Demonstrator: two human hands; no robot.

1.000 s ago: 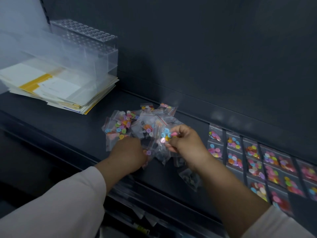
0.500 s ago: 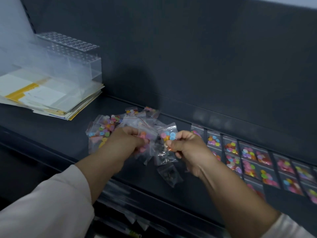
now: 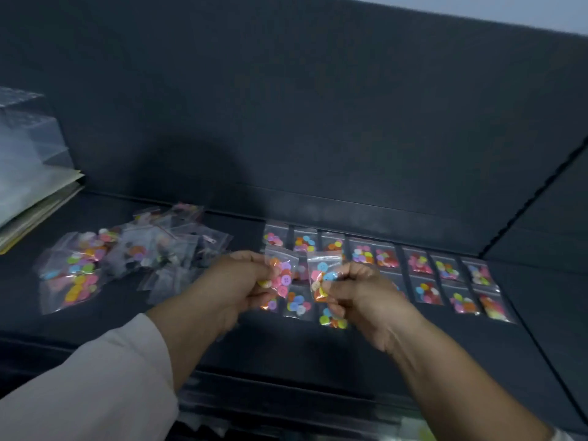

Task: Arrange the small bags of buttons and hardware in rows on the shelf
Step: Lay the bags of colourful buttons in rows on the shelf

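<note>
The left hand (image 3: 235,291) pinches a pink bag (image 3: 281,276) of pink and purple buttons, its fingers (image 3: 251,259) curled round the bag's left edge. The right hand (image 3: 366,300) pinches a blue bag (image 3: 322,275) of blue, pink and yellow buttons, with its fingers (image 3: 353,272) curled on the bag's right side. Both bags are held upright, side by side and just apart, above the left end of the rows (image 3: 423,278) of bags lying flat on the shelf (image 3: 286,348). The rows run to the right along the back panel (image 3: 318,122), and each bag holds mixed coloured buttons. A few bags are partly hidden behind the hands. To the left, apart from the rows, a loose pile (image 3: 127,259) of bags lies heaped. Some hold bright buttons, others dark contents too blurred to tell. At the far left a stack of papers (image 3: 35,205) sits on the shelf, with a clear box (image 3: 22,128) just above it in view, blurred. A pale sleeve (image 3: 89,393) covers the left forearm
</note>
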